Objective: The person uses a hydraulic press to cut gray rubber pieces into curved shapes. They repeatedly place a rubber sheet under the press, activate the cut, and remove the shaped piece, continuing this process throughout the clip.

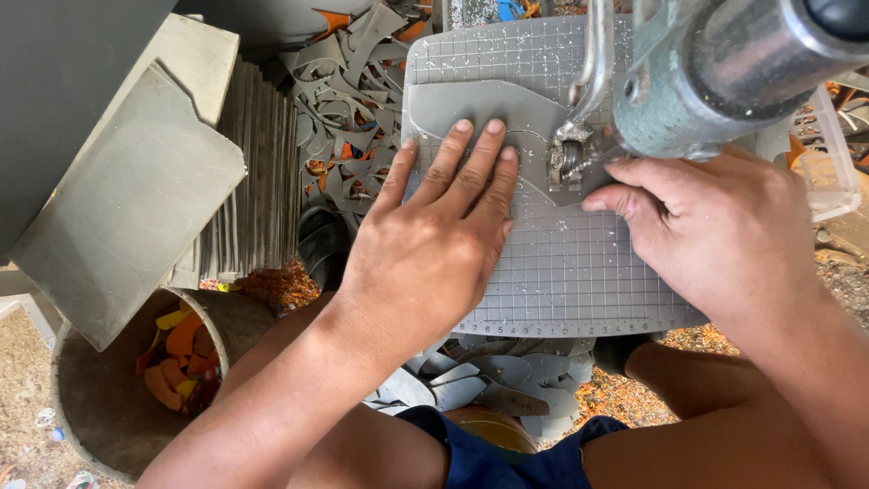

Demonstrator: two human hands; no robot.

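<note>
We look down from head height at our two bare hands working a thin grey sheet piece (480,113) under a cutting machine (706,77). The piece lies flat on a grey gridded cutting mat (561,272) that serves as our bench, towards its upper left part, with its right end reaching up to the machine's small metal cutting head (568,161). Our left hand (433,237) presses palm-down with fingers spread across the piece; its grip is wide and flat, closed on nothing, and we judge this keeps the sheet from sliding or lifting as it meets the cutter. Our right hand (701,237) rests just beside the cutting head, fingers curled under the machine body; the fingertips are partly hidden, so we cannot tell whether they pinch the piece's edge or only steady it. The piece is matte, smooth and dull grey, with a curved outline and a faint arc line marked near our left fingertips. To the left stands a stack of grey sheets (244,172) on edge, and behind the mat lies a tangle of grey offcuts (348,100) with orange scraps among them. A round bucket (86,407) at lower left holds orange and yellow pieces, and cut grey shapes (493,376) lie below the mat near our knees.
</note>
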